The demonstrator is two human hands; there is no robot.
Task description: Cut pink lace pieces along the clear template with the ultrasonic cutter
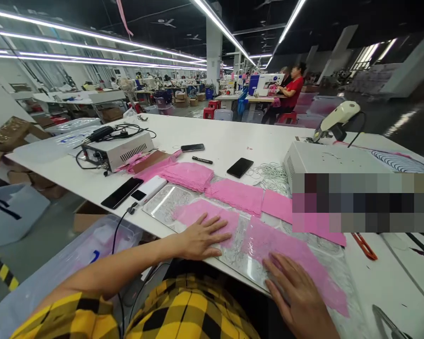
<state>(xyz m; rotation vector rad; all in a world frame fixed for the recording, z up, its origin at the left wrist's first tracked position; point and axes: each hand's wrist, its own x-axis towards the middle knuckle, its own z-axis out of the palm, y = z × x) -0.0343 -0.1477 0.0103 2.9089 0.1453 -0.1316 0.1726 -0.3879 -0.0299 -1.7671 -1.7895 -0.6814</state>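
Pink lace lies spread over a glass plate at the near edge of the table. The left hand rests flat and open on the lace's left piece, while the right hand presses flat and open on its right piece, grasping nothing. Beyond the plate lie pink stacks and a black phone.

Garment factory floor: rows of sewing stations, pink fabric pieces.
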